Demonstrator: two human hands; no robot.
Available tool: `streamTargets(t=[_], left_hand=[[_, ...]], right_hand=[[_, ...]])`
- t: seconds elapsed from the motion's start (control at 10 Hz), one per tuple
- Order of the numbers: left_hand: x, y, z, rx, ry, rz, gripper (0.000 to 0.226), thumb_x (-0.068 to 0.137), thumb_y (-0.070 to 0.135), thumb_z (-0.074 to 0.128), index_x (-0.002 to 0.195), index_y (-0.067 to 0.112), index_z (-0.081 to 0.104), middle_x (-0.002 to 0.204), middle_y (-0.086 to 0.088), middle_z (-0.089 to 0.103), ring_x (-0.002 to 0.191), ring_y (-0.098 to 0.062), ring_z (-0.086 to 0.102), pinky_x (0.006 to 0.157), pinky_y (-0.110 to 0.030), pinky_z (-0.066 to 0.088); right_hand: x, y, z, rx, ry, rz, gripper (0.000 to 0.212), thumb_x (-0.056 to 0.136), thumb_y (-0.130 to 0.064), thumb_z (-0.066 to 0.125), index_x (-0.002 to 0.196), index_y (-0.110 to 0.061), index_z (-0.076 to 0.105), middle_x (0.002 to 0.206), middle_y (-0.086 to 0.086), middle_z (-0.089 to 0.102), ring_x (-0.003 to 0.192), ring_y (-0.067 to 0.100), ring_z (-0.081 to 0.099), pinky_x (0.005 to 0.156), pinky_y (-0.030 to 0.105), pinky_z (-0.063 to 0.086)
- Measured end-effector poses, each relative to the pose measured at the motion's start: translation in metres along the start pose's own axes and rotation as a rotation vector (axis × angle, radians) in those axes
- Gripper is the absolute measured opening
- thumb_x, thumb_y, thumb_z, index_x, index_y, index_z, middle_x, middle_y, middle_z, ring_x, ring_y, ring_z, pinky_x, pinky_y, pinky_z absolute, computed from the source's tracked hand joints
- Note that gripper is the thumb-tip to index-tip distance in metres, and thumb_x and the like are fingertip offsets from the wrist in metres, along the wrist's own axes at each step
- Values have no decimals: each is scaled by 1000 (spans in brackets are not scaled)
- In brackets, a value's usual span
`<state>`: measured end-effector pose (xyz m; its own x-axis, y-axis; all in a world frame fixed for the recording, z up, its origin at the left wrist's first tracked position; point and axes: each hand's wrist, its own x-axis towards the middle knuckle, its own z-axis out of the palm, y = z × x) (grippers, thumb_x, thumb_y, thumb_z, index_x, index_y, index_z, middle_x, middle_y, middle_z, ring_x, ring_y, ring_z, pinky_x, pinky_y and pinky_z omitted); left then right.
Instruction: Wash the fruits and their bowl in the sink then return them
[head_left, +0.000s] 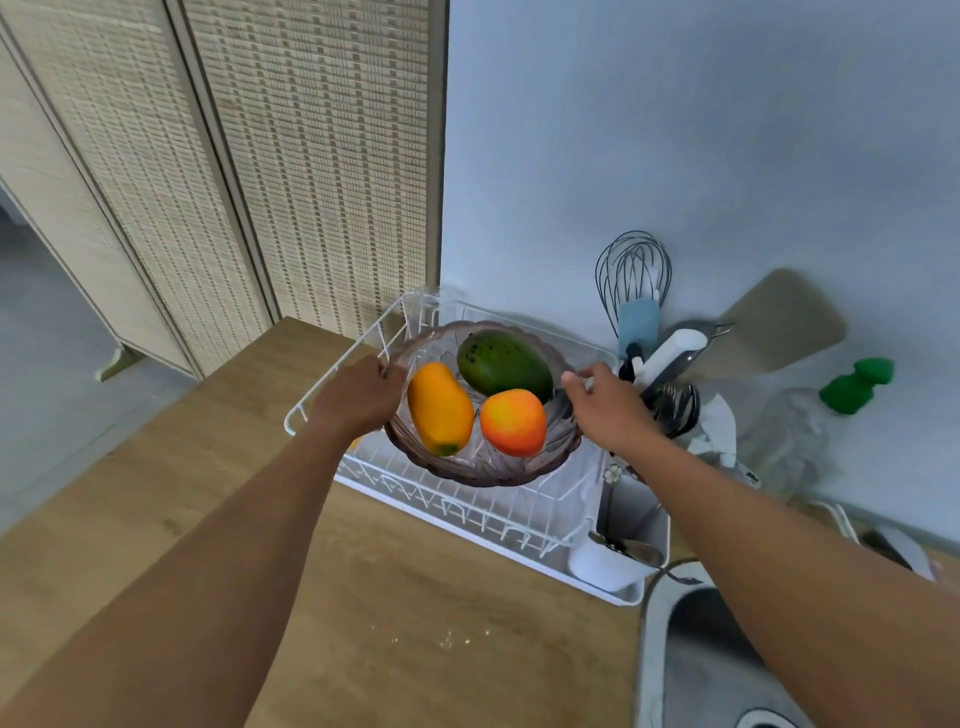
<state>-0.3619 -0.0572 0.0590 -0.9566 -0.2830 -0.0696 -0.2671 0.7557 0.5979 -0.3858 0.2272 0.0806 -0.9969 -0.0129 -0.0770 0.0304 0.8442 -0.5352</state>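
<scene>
A tinted glass bowl (485, 470) sits over the white wire dish rack (457, 512). Inside it lie a green mango (503, 365), a yellow-orange mango (439, 409) and a round orange-red fruit (513, 422). My left hand (361, 395) grips the bowl's left rim. On the right rim, my right hand (605, 402) holds on with the fingers curled over the edge. Whether the bowl rests on the rack or is lifted off it, I cannot tell. The steel sink (691, 654) is at the lower right.
A utensil caddy (631, 525) at the rack's right end holds a whisk (632, 270), a spatula and other tools. A green-capped bottle (857, 384) and a cutting board (779, 322) stand by the wall. Wooden counter (395, 613) lies in front, with crumbs.
</scene>
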Motion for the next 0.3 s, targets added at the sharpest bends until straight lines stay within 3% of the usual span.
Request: streamTargets(t=[0.1, 0.3], left_hand=[[-4, 4, -4, -24, 93, -25, 59, 93, 62, 35, 112, 10, 54, 101, -13, 60, 98, -34, 58, 78, -39, 41], [-17, 33, -9, 72, 180, 77, 60, 95, 55, 38, 128, 6, 49, 129, -20, 56, 122, -38, 50, 101, -51, 41]], right_hand=[[-6, -5, -6, -22, 12, -30, 51, 99, -48, 35, 137, -15, 40, 135, 11, 51, 119, 31, 53, 96, 46, 45], [-22, -8, -22, -94, 4, -104, 47, 100, -39, 39, 141, -14, 37, 146, 11, 37, 127, 33, 46, 100, 46, 43]])
